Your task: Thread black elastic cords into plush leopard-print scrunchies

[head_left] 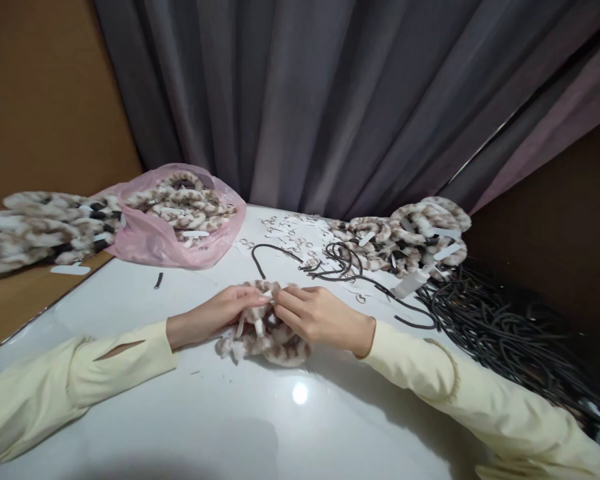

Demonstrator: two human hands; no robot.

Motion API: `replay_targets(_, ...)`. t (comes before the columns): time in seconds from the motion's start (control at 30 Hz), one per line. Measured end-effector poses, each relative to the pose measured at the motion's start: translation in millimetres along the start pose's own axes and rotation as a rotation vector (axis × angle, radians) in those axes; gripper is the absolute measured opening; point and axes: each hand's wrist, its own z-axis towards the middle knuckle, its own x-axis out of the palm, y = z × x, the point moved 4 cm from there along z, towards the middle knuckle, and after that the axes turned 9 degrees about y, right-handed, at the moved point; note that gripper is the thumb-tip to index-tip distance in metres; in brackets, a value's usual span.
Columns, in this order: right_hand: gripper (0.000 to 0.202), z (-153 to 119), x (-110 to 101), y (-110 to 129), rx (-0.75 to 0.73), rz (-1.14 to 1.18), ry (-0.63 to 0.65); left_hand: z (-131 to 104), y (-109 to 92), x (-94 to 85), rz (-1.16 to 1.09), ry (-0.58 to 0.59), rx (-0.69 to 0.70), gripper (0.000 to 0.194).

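Note:
A fluffy brown-and-white faux-fur tube (283, 350), bunched into a coil, lies on the white table before me. My left hand (219, 311) is closed at its upper left side, thumb and fingers pinching the fur. From the right, my right hand (323, 317) curls its fingers against the top of the same piece, close to the left fingertips. A small white strip (259, 325) hangs at the fur between the hands. What lies exactly between the fingertips is too small to make out.
A pink plastic bag (180, 253) holds more fur pieces, with a fur pile (35, 230) beside it. Another fur pile (425, 230) stands back right, near a heap of black tubing (500, 333). Small rings and paper bits (300, 243) litter the table (205, 427) before a grey curtain (300, 100).

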Motion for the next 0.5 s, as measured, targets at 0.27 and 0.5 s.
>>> replay_targets(0.27,0.025,-7.7,-0.5,4.1,0.065,0.056,-0.027,-2.3,-0.1,1.7,0.187,0.008,0.015,0.023)
replay_targets(0.5,0.023,-13.0,15.9,15.5,0.007,0.023,-0.104,1.7,2.0,-3.9,-0.253,-0.01,-0.012,0.03)
